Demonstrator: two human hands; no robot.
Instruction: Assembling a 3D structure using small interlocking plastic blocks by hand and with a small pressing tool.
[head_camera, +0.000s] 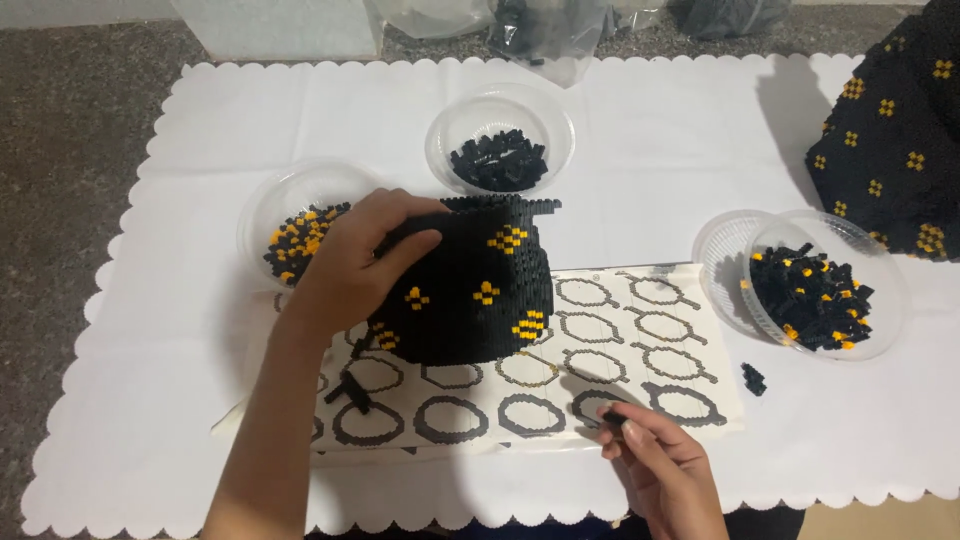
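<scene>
The left hand lies over the upper left side of a black brick model dotted with yellow flowers, its fingers spread and pressed flat against the curved wall. The model stands on an instruction sheet printed with ring outlines, in the middle of a white scalloped cloth that covers the worktop. In front of the model and to its right, the right hand pinches a small black brick between thumb and fingertips.

A good placement seems to depend on the left hand bracing the wall firmly, so that pressure from above does not bend the thin rows. The brick looks best turned stud-side up before it nears the model's rim, then pushed straight down.

Behind the model sits a clear bowl of black bricks; a bowl of mixed yellow and black bricks stands to the model's left, another well to its right.
</scene>
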